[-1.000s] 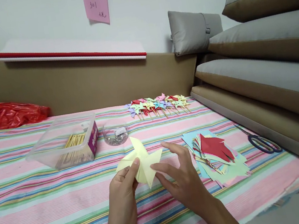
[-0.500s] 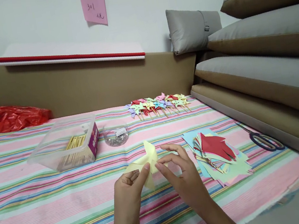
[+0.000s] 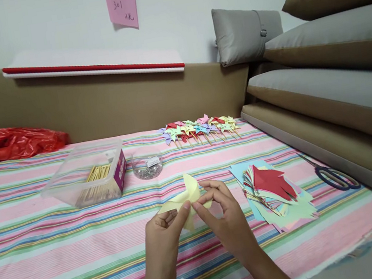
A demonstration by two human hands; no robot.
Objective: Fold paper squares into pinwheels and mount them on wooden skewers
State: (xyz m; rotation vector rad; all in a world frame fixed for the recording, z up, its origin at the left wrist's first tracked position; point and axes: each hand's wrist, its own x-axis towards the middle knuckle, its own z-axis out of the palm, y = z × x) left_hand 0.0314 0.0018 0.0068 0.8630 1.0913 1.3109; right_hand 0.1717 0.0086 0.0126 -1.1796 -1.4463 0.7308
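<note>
A pale yellow paper pinwheel (image 3: 191,187) is held above the striped cloth, its folded blades spread around the middle. My left hand (image 3: 168,233) pinches it, thumb on the front near the centre and fingers behind. From the other side my right hand (image 3: 226,218) closes on it, thumb and index finger meeting close to the left thumb. Whether a pin is between those fingertips is too small to tell. To the right lies a pile of cut coloured paper (image 3: 274,184) with red pieces on top.
A clear plastic box (image 3: 61,186) of wooden sticks (image 3: 99,173) stands left, beside a clear round tub (image 3: 147,167) of small metal pieces. Finished pinwheels (image 3: 202,129) lie at the back. Scissors (image 3: 335,176) rest right, near stacked cushions (image 3: 327,87). A red plastic bag (image 3: 29,139) lies far left.
My right thumb and fingers have come in closer to the pinwheel's centre, beside the left thumb. The whole view has shifted slightly. My left hand keeps its pinch.
</note>
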